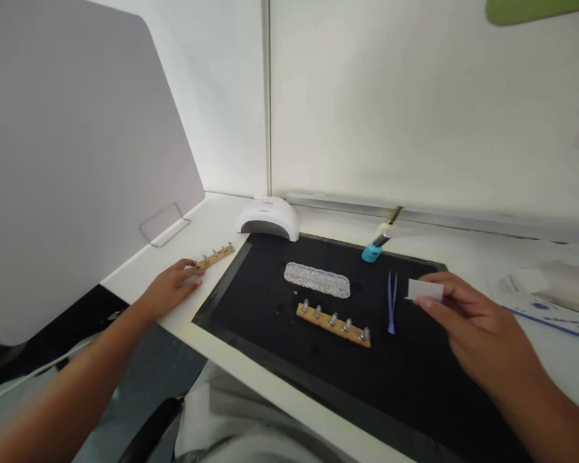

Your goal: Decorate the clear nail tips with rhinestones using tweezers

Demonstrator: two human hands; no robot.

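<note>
At the left of the table, the fingers of my left hand [174, 287] are closed at the near end of a wooden strip [217, 255] with several nail tips standing on it. My right hand [473, 321] pinches a small white sheet [424, 289] between thumb and fingers, above the black mat's right side. Purple-blue tweezers [392, 302] lie just left of that hand. A second wooden strip [334, 325] with nail tips on pegs rests in the middle of the black mat [270, 354]. Behind it is a clear compartment case [317, 280] holding tiny pieces.
A white nail lamp [269, 217] stands at the mat's back left corner. A turquoise polish bottle [372, 252] is at the back, with a pale bottle [388, 222] behind it. Packaging [540, 292] lies at the right. A grey panel [77, 161] borders the left side.
</note>
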